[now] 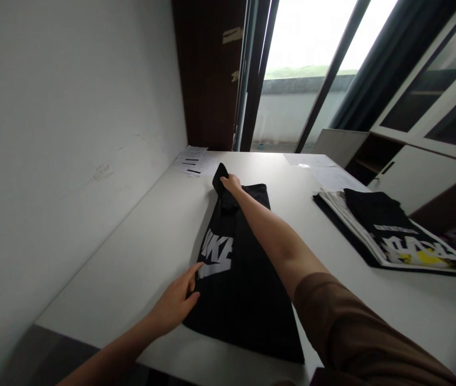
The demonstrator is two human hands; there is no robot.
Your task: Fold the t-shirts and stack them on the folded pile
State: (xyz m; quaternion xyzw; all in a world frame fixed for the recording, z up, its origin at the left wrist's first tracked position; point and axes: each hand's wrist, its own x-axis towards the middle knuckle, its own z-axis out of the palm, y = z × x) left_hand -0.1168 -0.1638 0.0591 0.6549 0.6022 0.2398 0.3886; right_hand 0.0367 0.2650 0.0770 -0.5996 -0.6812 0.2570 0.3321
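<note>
A black T-shirt (pixel 244 284) with a white printed logo lies folded lengthwise on the white table (pixel 139 252). My left hand (pixel 177 303) rests on its near left edge, fingers pinching the fabric beside the logo. My right hand (pixel 231 184) reaches to the far end and grips a folded-over sleeve or corner of the same shirt, lifting it slightly. My right arm in a brown sleeve crosses over the shirt.
A stack of folded shirts (pixel 396 236), black and white with a yellow print, lies at the table's right. Papers (pixel 193 160) lie at the far left corner and more (pixel 312 161) at the far right. A wall runs along the left; a window and cabinets stand behind.
</note>
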